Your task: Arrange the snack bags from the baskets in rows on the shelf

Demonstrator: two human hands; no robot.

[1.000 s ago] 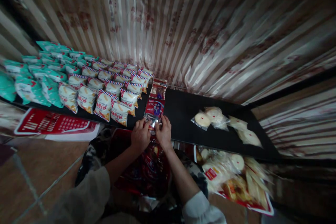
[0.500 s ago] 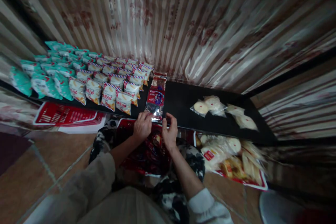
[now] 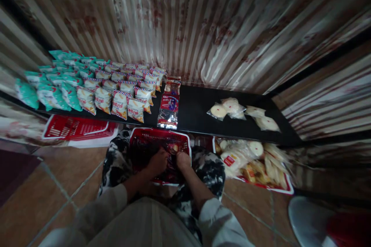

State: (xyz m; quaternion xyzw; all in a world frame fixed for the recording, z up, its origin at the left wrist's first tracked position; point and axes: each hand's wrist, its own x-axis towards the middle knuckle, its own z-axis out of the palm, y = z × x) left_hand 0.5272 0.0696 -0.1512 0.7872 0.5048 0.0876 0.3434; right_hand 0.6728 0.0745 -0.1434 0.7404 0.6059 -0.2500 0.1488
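Both hands are down inside a red basket (image 3: 189, 139) between my knees, among dark, shiny red packets (image 3: 145, 150). My left hand (image 3: 159, 161) is closed at the middle of the basket, its fingertips in shadow. Close to the basket's right wall, my right hand (image 3: 183, 160) is closed too; whatever either hand grips is too dark to make out. Just beyond the basket, a stack of red snack packets (image 3: 169, 103) lies lengthwise on the black shelf (image 3: 194, 108).
Left of the stack stand rows of white-and-orange snack bags (image 3: 119, 104) and teal bags (image 3: 52, 94). Clear-wrapped round pale items (image 3: 230, 108) lie on the shelf's right side. Below are a second filled basket (image 3: 286, 185), red baskets (image 3: 75, 127) at left and a grey stool (image 3: 307, 220).
Both hands have left the near end of the red packet stack on the shelf and dropped down into the basket. The stack stays where it was. The view has shifted slightly.
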